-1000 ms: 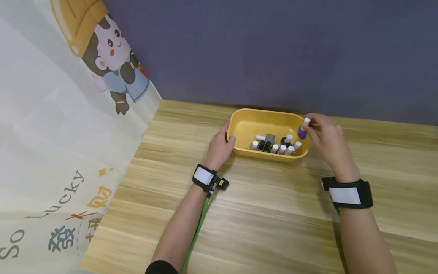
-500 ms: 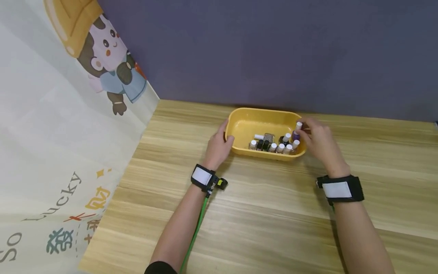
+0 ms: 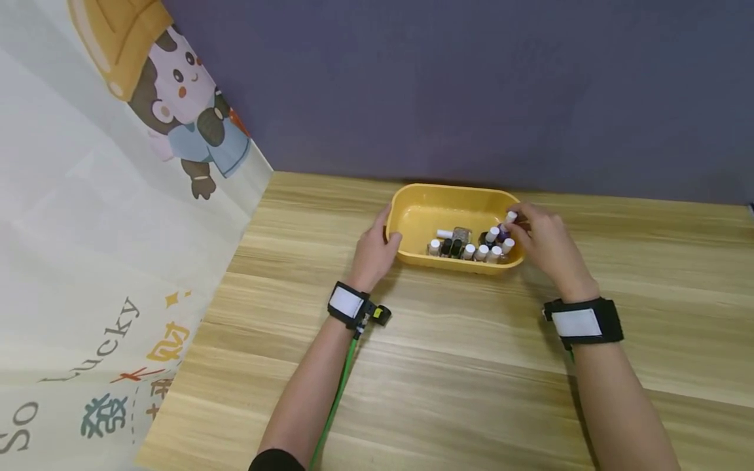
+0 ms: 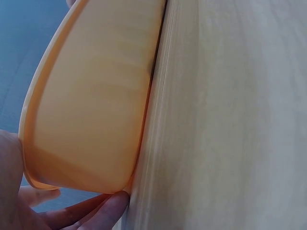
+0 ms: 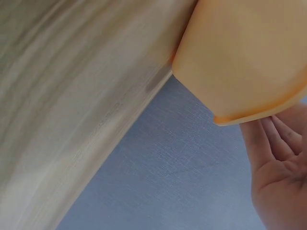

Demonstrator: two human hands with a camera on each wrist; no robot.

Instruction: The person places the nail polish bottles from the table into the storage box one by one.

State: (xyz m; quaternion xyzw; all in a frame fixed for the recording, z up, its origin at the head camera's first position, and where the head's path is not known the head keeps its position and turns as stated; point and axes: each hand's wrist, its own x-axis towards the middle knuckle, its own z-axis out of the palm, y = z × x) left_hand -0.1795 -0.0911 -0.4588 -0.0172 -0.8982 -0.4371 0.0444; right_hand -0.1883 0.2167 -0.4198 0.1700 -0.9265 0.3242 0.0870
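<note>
A yellow plastic tub (image 3: 419, 219) stands near the back of the table in the head view. My left hand (image 3: 374, 258) grips its left end, thumb at the rim and fingers round the outer wall (image 4: 86, 129). At the opposite end my right hand (image 3: 550, 248) pinches the white cap of a purple nail polish bottle (image 3: 503, 232), which leans inside the tub. Along the front wall stand several more nail polish bottles (image 3: 469, 252) with white or black caps. One glittery bottle (image 3: 462, 235) lies on its side behind them. In the right wrist view the tub's wall hides the bottle.
A dark blue-grey panel (image 3: 448, 91) rises right behind the tub. To the left hangs a white printed curtain (image 3: 76, 229) along the edge of the wood-grain table (image 3: 448, 366). A green cable (image 3: 341, 386) runs along my left forearm.
My right hand has moved left and lowered the purple bottle from above the tub's right rim into the tub, where it now leans. The left hand keeps its grip on the tub.
</note>
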